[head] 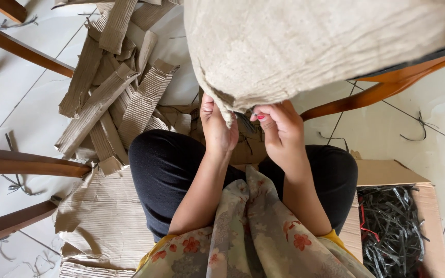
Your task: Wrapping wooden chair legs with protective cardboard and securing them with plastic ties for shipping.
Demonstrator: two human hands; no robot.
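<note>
Floral scarf (253, 237) nearest; both hands, left hand (217, 126) and right hand (280, 128), pinch the wrinkled grey-brown paper wrapping (305, 46); torn corrugated cardboard strips (114, 92) already litter the floor, wrapping mostly on.

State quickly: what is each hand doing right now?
Left hand: closed, gripping the edge of the grey-brown wrapping sheet.
Right hand: closed, pinching the same edge.

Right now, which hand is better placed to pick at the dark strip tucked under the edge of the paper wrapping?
Probably the right hand: its fingertips pinch at the dark strip under the paper wrapping. The left hand grips the wrapping's lower corner, steadying it.
</note>
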